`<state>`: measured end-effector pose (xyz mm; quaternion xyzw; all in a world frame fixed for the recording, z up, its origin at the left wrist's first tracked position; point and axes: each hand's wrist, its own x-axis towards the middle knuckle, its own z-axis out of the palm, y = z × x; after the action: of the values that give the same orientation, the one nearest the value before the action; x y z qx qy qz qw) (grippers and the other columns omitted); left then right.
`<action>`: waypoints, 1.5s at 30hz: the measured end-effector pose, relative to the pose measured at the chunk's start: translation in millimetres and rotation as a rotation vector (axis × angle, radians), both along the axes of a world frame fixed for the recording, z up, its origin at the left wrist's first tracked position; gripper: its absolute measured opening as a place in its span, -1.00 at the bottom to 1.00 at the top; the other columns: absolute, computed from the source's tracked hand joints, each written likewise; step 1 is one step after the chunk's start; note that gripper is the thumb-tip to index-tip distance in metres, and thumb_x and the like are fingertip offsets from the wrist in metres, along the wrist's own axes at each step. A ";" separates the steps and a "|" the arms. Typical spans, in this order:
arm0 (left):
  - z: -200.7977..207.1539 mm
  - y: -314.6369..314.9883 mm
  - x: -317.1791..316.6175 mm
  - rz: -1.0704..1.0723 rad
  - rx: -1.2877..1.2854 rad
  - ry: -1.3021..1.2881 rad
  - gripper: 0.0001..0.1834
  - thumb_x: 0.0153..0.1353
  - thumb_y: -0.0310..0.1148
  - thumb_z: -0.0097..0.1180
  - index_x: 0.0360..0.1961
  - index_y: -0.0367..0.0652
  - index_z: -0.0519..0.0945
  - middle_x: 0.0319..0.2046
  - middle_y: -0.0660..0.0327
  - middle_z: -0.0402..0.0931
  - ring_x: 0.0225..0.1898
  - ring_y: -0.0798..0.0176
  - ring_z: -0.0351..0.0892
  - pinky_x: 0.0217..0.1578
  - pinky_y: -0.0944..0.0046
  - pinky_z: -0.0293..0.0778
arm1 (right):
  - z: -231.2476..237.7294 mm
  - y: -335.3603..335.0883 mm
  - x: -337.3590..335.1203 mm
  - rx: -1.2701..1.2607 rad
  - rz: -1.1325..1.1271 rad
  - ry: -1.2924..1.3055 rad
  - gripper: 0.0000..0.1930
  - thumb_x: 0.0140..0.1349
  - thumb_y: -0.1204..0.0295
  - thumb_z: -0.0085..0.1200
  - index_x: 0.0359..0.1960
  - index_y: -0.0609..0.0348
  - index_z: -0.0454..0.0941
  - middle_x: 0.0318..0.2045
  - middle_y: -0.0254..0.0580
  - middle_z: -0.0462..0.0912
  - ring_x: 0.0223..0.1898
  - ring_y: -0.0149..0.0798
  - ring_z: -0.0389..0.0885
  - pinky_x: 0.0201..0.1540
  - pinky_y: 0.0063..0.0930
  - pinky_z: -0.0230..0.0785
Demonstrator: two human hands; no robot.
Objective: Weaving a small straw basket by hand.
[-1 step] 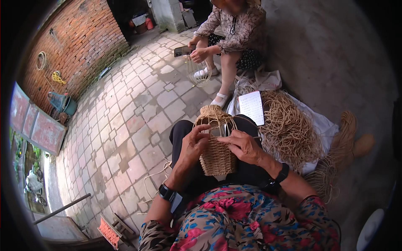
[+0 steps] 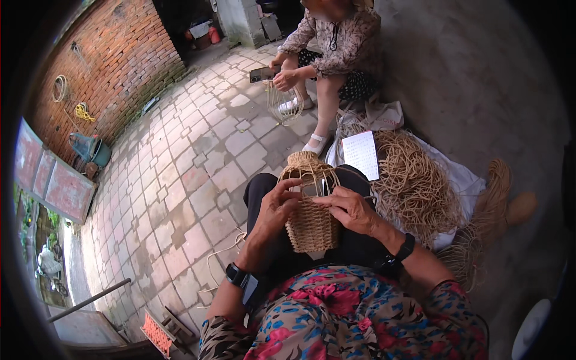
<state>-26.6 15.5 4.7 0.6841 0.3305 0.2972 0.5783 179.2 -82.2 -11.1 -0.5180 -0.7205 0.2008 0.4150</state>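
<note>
A small tan basket [image 2: 312, 231] of woven cord sits upright between my knees. Its lower body is closely woven, with open upright strands above and a woven ring at the far end. At its left edge my left hand [image 2: 275, 209] is closed, thumb and fingers pinching the work near the top row. My right hand [image 2: 353, 211] grips the same row from the right, fingertips bent over the strands. The exact strand under the fingertips is too small to make out. Loose pale strands [image 2: 217, 255] trail on the paving beside my left forearm.
Opposite sits a person [image 2: 342, 54] holding a phone [image 2: 261, 74] and an open wire-like frame [image 2: 283, 108]. A heap of tan cord [image 2: 414, 180] lies on a white sheet [image 2: 470, 186] at right, with a written paper [image 2: 360, 155] beside it. A brick wall [image 2: 114, 66] stands far left.
</note>
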 end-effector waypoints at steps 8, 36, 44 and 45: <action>13.9 6.1 -12.5 -0.190 -0.270 -0.040 -0.51 0.18 -0.50 0.01 0.16 0.01 0.31 -0.14 0.28 0.52 -0.34 0.52 0.36 -0.41 0.55 0.26 | -8.9 2.7 3.9 -0.017 0.046 0.066 -0.59 0.11 0.65 0.03 0.00 -0.02 0.59 -0.51 -0.27 0.35 -0.43 -0.31 0.39 -0.31 -0.46 0.26; 4.8 0.4 -2.8 -0.075 -0.224 -0.005 -0.61 0.22 -0.52 -0.05 0.09 -0.04 0.33 -0.23 0.32 0.56 -0.40 0.57 0.32 -0.45 0.55 0.24 | 21.4 27.2 -13.7 0.244 -0.068 -0.296 -0.52 0.02 0.63 0.00 0.04 -0.05 0.53 -0.44 -0.14 0.58 -0.40 -0.06 0.57 -0.30 -0.27 0.42; 1.4 -1.5 -3.3 -0.055 -0.228 -0.031 -0.65 0.21 -0.47 -0.02 0.04 -0.01 0.35 -0.24 0.36 0.56 -0.53 0.62 0.19 -0.57 0.58 0.07 | 16.7 24.5 -13.6 0.164 -0.068 -0.189 -0.64 0.11 0.57 -0.01 -0.03 0.00 0.57 -0.28 -0.10 0.67 -0.32 -0.05 0.65 -0.26 -0.24 0.49; -0.1 -1.5 -3.2 -0.050 -0.235 -0.024 -0.65 0.20 -0.47 -0.02 0.03 -0.01 0.36 -0.24 0.36 0.56 -0.54 0.62 0.19 -0.58 0.58 0.07 | 17.8 24.4 -13.5 0.193 -0.052 -0.088 -0.63 0.12 0.58 -0.03 -0.01 0.03 0.55 -0.27 -0.07 0.66 -0.32 -0.04 0.65 -0.25 -0.25 0.49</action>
<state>-29.8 14.0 4.6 0.6160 0.3388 0.2502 0.6657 165.7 -57.8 6.7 -0.5027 -0.7403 0.0968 0.4358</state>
